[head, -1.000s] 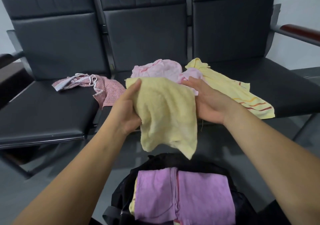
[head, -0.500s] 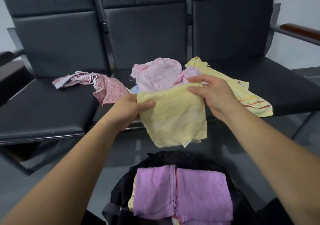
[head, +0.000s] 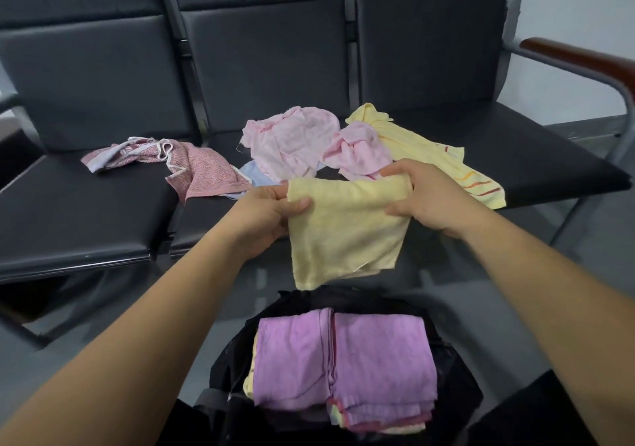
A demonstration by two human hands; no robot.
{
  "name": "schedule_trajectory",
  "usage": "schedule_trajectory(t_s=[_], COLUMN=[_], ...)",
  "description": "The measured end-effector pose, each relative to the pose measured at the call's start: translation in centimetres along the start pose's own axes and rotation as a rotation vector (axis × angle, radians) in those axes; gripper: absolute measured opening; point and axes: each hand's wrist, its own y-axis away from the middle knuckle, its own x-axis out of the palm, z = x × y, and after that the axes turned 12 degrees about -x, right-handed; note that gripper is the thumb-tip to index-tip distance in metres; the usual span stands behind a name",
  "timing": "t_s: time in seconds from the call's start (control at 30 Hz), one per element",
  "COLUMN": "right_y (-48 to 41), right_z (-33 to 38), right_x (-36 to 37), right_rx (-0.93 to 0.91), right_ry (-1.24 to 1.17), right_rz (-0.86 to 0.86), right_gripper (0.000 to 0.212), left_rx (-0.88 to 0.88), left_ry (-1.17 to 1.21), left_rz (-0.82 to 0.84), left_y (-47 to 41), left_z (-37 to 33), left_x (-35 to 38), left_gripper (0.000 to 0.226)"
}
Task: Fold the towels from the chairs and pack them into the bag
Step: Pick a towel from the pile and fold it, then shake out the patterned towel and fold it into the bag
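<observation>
Three black padded chairs (head: 103, 205) with smooth, leather-like seats stand in a row before me. The rightmost one has a glossy brown wooden armrest (head: 577, 57) on a grey metal tube. Below me sits the soft black fabric bag (head: 233, 370), its mouth open. A neat stack lies in it, topped by a folded purple terry towel (head: 343, 359).

A long yellow towel with red and orange stripes (head: 429, 150) is spread flat on the right seat. Two thin pale pink towels (head: 292, 139) lie crumpled on the middle seat. A speckled red-and-white woven towel (head: 202, 170) drapes across the gap to the left seat, and a corner of a light blue cloth (head: 254, 174) peeks out beside it.

Between the chairs and the bag I hold the fluffy pale yellow towel (head: 347, 229), folded to a rough square and hanging in the air. My left hand (head: 264, 215) pinches its upper left corner, thumb on top. My right hand (head: 429, 198) curls round the upper right edge.
</observation>
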Motion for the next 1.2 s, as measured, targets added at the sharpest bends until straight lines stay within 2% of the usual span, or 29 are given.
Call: schedule_trajectory(t_s=[0.07,0.17,0.27,0.4,0.5,0.53,0.67,0.9,1.0,1.13,1.2], right_y=[0.8,1.8,2.6,3.5,3.8,3.7,3.8,5.7,6.9,8.0,8.2], right_z=[-0.8,-1.6,-2.4,-2.8,-3.3,-3.7,-5.9,-10.6,-11.8,-12.8,-13.0], right_x=[-0.6,-1.3,-1.6,-1.3,-0.5,-0.2,1.6,6.4,8.3,10.3,10.8], right_rx=[0.022,0.025,0.097,0.226,0.274,0.300,0.502,0.785,0.890,0.959,0.979], right_ry=[0.052,-0.004,-0.317,-0.780,-0.966,-0.989,-0.876,-0.621,-0.548,-0.447,-0.390], right_rz=[-0.034,-0.108,-0.246,-0.280,-0.341,-0.364,-0.391,-0.250,-0.135,-0.021,0.013], right_gripper=[0.051,0.025,0.017,0.011,0.015,0.010,0.028,0.033,0.022,0.019,0.024], left_rx=[0.034,0.095,0.204,0.301,0.318,0.320,0.279,-0.072,-0.201,-0.336,-0.395], left_ry=[-0.052,-0.066,-0.050,-0.023,-0.015,-0.044,-0.194,-0.353,-0.381,-0.378,-0.476], left_rz=[-0.051,-0.124,-0.186,-0.129,-0.089,-0.101,-0.122,-0.053,-0.048,-0.075,-0.116], left_y=[-0.1,-0.3,-0.5,-0.4,-0.6,-0.8,-1.5,-2.7,-2.9,-3.8,-4.2], left_z=[0.8,1.8,2.5,3.0,3.7,4.0,6.4,13.7,16.5,18.8,19.7], left_x=[0.8,2.1,3.1,4.3,4.5,4.5,4.3,3.6,3.5,2.9,2.7], left_gripper=[0.016,0.016,0.017,0.017,0.016,0.018,0.020,0.029,0.031,0.032,0.038])
